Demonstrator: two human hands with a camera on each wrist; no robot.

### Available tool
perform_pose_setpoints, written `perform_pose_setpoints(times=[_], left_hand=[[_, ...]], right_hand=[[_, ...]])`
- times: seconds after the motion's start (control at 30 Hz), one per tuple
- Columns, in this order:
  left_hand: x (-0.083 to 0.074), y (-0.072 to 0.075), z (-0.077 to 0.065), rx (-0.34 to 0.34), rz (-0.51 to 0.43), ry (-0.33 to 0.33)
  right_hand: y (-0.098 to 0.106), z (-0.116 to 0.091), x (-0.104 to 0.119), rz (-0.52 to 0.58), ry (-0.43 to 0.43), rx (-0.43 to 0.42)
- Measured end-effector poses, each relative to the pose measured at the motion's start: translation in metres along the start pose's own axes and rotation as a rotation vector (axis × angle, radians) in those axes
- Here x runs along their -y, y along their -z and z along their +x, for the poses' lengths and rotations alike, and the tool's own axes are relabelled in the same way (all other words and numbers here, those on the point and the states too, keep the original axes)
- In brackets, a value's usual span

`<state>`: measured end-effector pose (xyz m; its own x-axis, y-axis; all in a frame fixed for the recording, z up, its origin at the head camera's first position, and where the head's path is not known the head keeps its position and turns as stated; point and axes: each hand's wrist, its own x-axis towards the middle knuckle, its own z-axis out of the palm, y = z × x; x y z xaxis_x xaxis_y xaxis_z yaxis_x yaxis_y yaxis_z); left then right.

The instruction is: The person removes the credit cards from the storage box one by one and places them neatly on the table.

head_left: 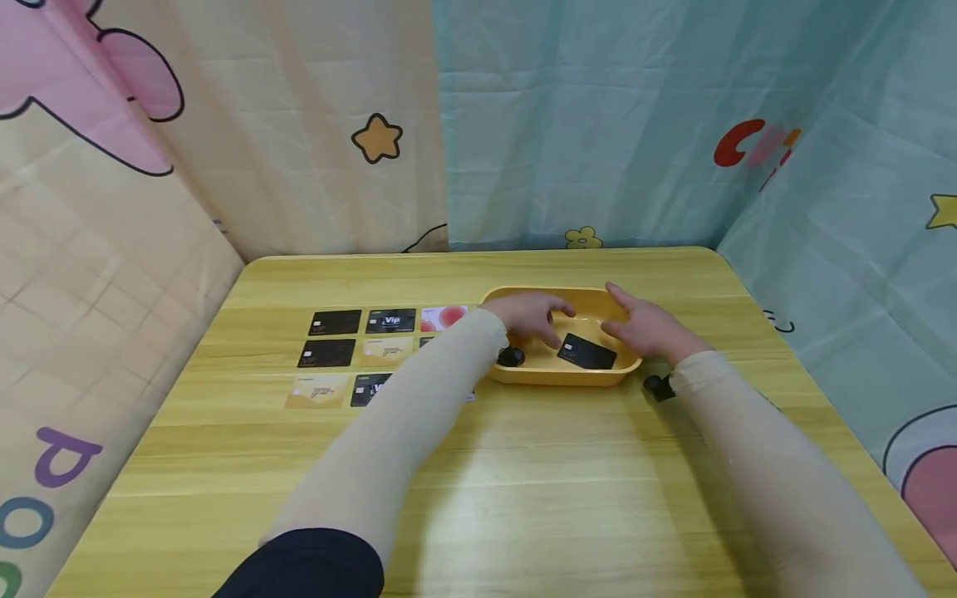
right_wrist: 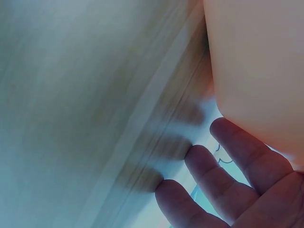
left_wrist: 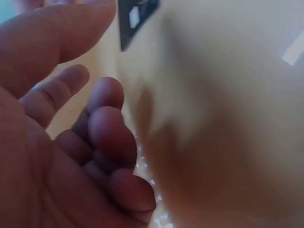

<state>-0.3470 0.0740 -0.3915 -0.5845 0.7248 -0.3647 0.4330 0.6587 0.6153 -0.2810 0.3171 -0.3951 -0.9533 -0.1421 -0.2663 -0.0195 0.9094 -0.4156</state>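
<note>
A yellow plastic tray (head_left: 568,378) stands toward the back of the table, with a black VIP card (head_left: 586,352) inside it. My left hand (head_left: 529,317) reaches over the tray's left side, thumb and fingers apart and loosely bent, close to the card. In the left wrist view, a corner of the card (left_wrist: 135,18) shows just beyond a fingertip. At the tray's right end is my right hand (head_left: 652,328), thumb toward the inside. Its extended fingers (right_wrist: 237,152) lie along the outside of the tray wall (right_wrist: 256,57) in the right wrist view.
Left of the tray, cards lie in rows on the wooden table (head_left: 553,482), among them a black card (head_left: 335,322), a Vip card (head_left: 391,321), a cream card (head_left: 317,390) and a pink-red card (head_left: 444,318). My left sleeve covers some. Printed curtains (head_left: 568,124) border the table.
</note>
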Motion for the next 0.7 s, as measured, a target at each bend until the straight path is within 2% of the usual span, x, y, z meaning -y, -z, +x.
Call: perform_pose_setpoints(times=[0.1,0.17,0.7], left_hand=[[0.001,-0.006,0.004,0.03,-0.038,0.057],[0.0,-0.009,0.007,0.038,-0.026,0.074],[-0.004,-0.017,0.012,0.0,0.057,0.088]], right_hand=[[-0.001,0.0,0.001,0.003,-0.013,0.003],[-0.001,0.0,0.001,0.007,-0.022,0.004],[-0.003,-0.003,0.005,0.0,-0.025,-0.009]])
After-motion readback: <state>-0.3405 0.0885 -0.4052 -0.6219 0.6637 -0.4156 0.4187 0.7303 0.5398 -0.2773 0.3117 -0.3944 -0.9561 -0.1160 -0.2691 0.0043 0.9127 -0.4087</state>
